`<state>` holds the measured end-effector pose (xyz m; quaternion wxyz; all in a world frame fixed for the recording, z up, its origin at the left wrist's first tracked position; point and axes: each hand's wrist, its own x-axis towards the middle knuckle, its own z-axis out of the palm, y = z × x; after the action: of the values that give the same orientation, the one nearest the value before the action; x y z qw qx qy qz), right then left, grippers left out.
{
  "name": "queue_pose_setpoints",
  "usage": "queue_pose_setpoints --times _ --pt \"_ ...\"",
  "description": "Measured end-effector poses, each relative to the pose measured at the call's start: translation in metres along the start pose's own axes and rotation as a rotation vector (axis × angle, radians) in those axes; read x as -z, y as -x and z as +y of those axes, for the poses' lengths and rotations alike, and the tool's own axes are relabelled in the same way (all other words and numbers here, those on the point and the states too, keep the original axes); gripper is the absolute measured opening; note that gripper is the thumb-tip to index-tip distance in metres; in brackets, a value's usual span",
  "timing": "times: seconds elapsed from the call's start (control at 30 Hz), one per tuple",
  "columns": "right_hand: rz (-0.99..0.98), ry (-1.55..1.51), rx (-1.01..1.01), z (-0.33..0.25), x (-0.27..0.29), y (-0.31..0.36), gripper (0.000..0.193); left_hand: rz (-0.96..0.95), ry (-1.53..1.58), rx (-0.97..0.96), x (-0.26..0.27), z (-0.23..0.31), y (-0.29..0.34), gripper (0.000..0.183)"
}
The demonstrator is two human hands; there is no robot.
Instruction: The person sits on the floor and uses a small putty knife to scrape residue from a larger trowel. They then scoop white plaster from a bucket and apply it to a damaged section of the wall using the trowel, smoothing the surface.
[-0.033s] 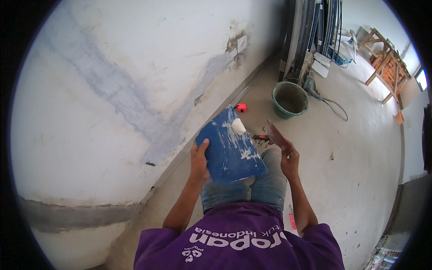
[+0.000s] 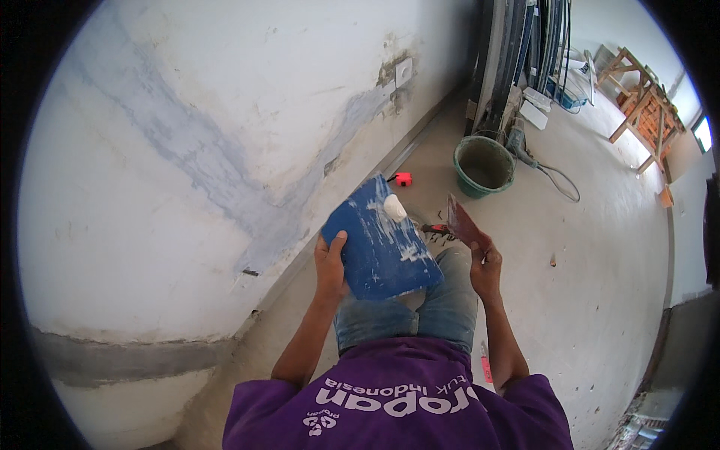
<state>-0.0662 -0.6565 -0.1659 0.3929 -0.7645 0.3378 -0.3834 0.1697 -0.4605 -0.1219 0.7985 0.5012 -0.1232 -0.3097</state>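
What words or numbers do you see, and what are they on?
Purple T-shirt: white lettering, large and small, plus a white emblem; I won't copy the words.
Blue board: no writing I can make out.
Red tape measure: too small to read anything.

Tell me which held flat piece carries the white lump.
The blue board in the left hand; the smaller reddish-brown scraper in the right hand shows none.
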Motion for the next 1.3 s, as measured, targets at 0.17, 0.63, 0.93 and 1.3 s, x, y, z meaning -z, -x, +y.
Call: queue_pose_setpoints --times 0.17,0.63,0.93,1.3 --pt "-0.150 0.132 0.263 -0.077 0.007 -0.008 0.032 0.082 -0.327 -0.355 -0.003 -0.006 0.002 0.034" --pt "-0.675 -0.165 -0.077 -0.060 -0.035 -0.043 0.031 0.155 -0.596 -0.513 -0.008 -0.008 0.001 0.041" --pt "-0.402 -1.296 -0.471 0.014 -0.065 -0.107 0.043 0.322 -0.314 -0.326 0.077 -0.036 -0.060 0.040" --pt "0.234 -0.547 -0.023 0.068 -0.200 -0.348 0.028 0.433 -0.140 0.525 0.125 -0.122 -0.046 0.048"
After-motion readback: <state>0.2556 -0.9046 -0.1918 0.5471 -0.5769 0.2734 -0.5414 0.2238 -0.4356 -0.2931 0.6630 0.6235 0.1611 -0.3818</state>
